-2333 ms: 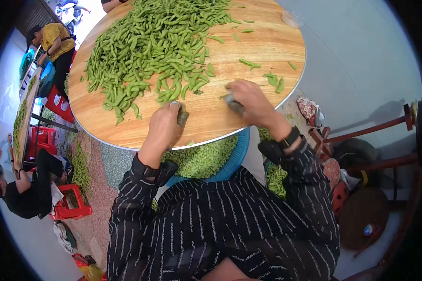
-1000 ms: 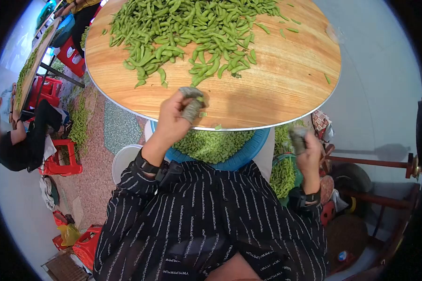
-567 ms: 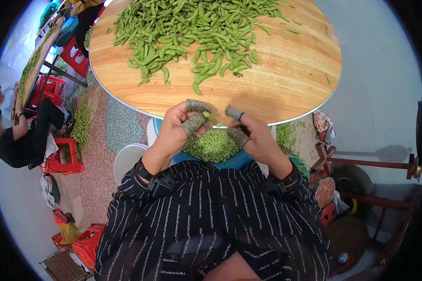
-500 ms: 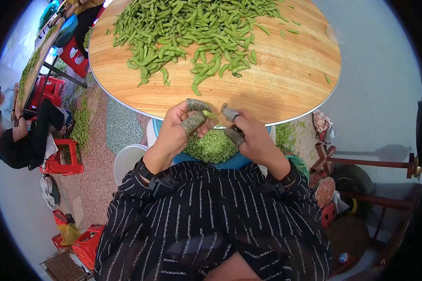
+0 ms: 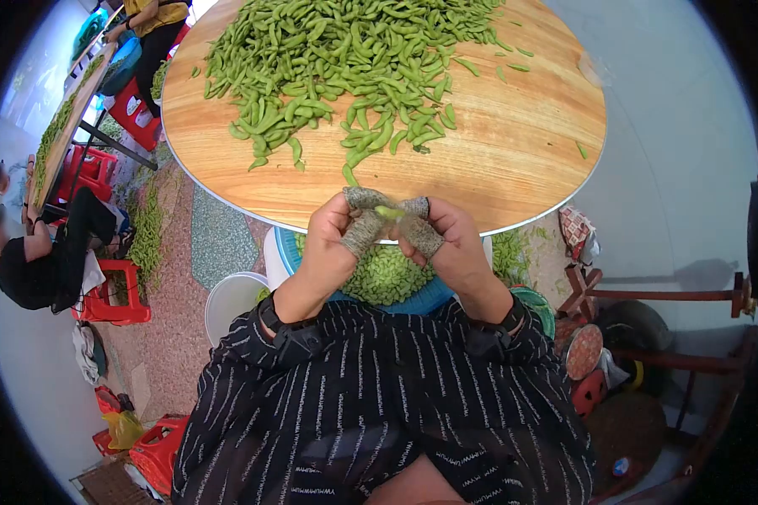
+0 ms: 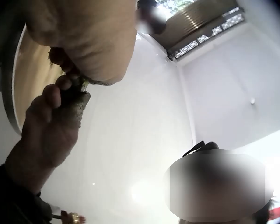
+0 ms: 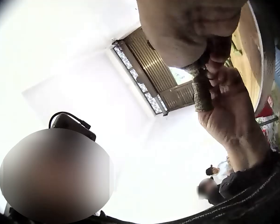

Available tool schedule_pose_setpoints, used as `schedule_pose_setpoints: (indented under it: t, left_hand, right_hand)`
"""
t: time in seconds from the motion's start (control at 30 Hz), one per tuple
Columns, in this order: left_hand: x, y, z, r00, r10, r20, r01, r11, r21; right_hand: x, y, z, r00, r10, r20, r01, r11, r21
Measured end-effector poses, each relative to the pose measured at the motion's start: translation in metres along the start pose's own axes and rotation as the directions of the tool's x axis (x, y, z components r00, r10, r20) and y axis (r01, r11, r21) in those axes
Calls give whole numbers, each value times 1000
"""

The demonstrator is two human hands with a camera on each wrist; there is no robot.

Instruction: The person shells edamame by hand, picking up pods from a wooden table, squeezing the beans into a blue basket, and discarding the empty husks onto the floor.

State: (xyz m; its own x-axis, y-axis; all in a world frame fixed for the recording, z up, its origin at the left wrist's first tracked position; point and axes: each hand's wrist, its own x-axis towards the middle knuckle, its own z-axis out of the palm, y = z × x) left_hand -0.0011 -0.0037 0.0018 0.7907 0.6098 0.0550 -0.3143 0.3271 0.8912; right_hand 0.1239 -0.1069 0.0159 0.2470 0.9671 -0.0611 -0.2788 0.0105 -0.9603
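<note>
Just past the table's near edge, my left hand and right hand meet in the head view. Between their thumbs and forefingers they pinch a green edamame pod. Grey knitted covers wrap both thumbs and forefingers. Beneath the hands, a blue basin holds a heap of shelled beans. A large pile of edamame pods spreads over the round wooden table. In both wrist views the fingertips come together, and the hands mostly hide the pod.
A white bucket stands on the floor at left and a green basket at right. Wooden furniture bars lie along the right wall. Red stools and seated people, one in black, occupy the far left.
My right hand has come from the right, away from the table, over to my left hand and now touches the pod there. Earlier, both hands were on the tabletop near the pods.
</note>
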Motion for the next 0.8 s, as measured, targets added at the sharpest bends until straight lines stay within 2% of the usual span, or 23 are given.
schedule_pose_setpoints:
  t: [0.07,0.1,0.13,0.17,0.2,0.27,0.3,0.37,0.7,0.8]
  left_hand:
    - [-2,-1,-7,991,88,97,-117,931,345]
    - [-1,4,-8,991,87,97,-116,931,345]
    - [1,13,-8,959,163,232,-279,689,669]
    - [2,17,-7,908,173,383,-419,318,850]
    - [2,16,-8,908,173,383,-419,319,850]
    - [2,13,-9,859,199,471,-499,122,858]
    - [3,13,-9,860,198,470,-498,122,859]
    - [5,13,-7,801,297,520,-549,17,836]
    - [6,14,-5,760,291,582,-589,-72,805]
    - [5,10,-8,760,261,595,-597,-81,798]
  right_hand:
    - [-2,-2,3,998,-30,-63,31,999,25]
    - [-2,-3,3,998,-29,-63,31,999,26]
    - [-2,-3,2,998,-27,-59,28,999,22]
    - [-2,-4,1,998,-23,-55,24,1000,18]
    - [-3,-3,0,998,-23,-55,24,1000,17]
    - [-2,-2,-2,999,-25,-42,25,999,-21]
    - [-3,-1,-2,999,-24,-41,24,1000,-20]
    - [-3,0,-2,999,-26,-43,22,996,-85]
    - [-4,2,-3,999,-22,-27,19,995,-100]
    - [-5,4,-3,997,-64,-33,61,994,-86]
